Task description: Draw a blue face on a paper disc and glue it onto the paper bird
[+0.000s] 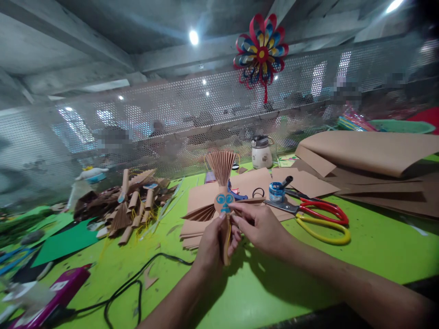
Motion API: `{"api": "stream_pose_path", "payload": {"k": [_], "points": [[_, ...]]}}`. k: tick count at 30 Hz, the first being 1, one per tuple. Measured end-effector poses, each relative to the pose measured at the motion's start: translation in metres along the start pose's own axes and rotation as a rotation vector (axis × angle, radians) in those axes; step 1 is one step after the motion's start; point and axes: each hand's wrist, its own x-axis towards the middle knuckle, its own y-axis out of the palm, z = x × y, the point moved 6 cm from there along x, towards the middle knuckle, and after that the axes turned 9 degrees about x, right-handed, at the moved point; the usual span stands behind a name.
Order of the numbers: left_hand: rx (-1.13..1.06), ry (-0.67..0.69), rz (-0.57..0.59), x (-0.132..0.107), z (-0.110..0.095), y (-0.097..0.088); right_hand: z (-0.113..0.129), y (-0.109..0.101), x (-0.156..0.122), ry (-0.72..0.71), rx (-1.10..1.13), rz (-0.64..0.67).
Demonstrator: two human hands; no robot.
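Note:
My left hand (213, 244) is wrapped round the lower stem of a brown paper bird figure (222, 183) with a pleated fan tail, pleated wings and a blue face sticker, held upright over the green table (267, 283). My right hand (261, 227) pinches the figure's right pleated wing just beside the face. A yellow string hangs down along the stem between my hands.
Red-and-yellow scissors (320, 217) and a small blue glue pot (276, 192) lie right of the figure on brown paper sheets (370, 155). A pile of finished paper pieces (133, 205) sits left. A black cable (137, 278) and pink tool (65, 285) lie near left. A mesh screen stands behind.

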Motion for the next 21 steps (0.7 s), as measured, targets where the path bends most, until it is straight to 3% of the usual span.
{"api": "stream_pose_path", "payload": {"k": [21], "points": [[-0.044, -0.026, 0.029, -0.0077, -0.007, 0.0046, -0.0007, 0.0001, -0.0023, -0.029, -0.051, 0.008]]}}
